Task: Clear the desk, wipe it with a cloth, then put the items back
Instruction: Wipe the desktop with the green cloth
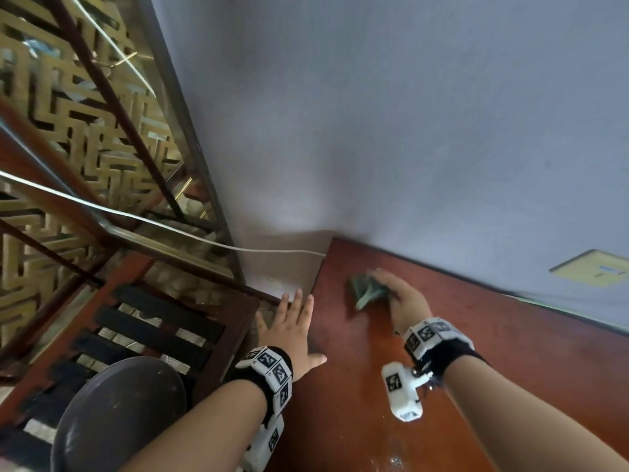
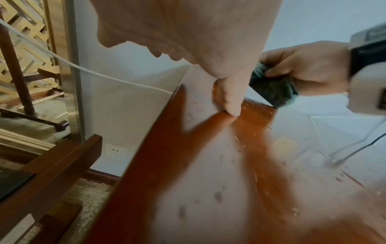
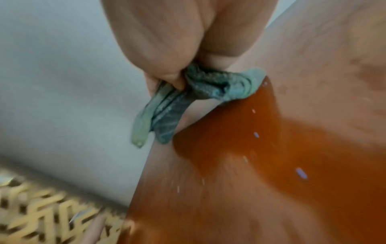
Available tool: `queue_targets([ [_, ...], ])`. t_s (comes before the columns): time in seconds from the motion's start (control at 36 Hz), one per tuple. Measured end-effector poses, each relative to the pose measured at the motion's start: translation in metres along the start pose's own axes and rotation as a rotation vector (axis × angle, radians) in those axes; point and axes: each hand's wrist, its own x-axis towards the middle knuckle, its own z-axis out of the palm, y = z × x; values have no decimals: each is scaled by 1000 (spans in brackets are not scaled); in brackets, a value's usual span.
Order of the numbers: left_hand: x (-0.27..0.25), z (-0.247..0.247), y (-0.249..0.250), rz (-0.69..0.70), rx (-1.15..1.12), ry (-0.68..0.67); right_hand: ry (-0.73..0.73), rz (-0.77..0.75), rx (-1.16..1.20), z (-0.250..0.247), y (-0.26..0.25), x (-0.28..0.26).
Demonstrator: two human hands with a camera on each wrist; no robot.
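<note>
The red-brown desk [image 1: 476,362] runs from the centre to the right, against the pale wall. My right hand [image 1: 403,299] grips a crumpled green cloth [image 1: 366,289] and presses it on the desk near its far left corner. In the right wrist view the cloth [image 3: 208,87] bunches out from under my curled fingers [image 3: 167,72]. My left hand [image 1: 292,330] lies flat with fingers spread over the desk's left edge. In the left wrist view its thumb [image 2: 229,97] touches the desk [image 2: 208,181], with the cloth [image 2: 271,87] beyond it.
A dark wooden chair [image 1: 146,338] with black slats stands left of the desk. A white cable [image 1: 170,226] runs along the wall to the desk corner. A yellow wall plate [image 1: 594,267] sits low on the wall at right. A lattice screen [image 1: 61,131] fills the left.
</note>
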Motion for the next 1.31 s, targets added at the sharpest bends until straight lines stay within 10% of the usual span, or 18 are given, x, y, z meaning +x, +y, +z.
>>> queue_targets([
  [0.19,-1,0,0,-63,-24,8,-290,367,-495,6,2,40],
  [0.81,-16,20,-3,-27,-115,158,-689,-267,-617,40,-6,-68],
  [0.94,-28,25,-12,-2,-136,146,-608,-213,-526,24,-4,-74],
  [1.11,-35,27,-26,-18,-137,94,-13,158,-285,18,7,-48],
  [1.31,-34,30,-21,-95,-154,82,-248,292,-527,43,-12,-6],
])
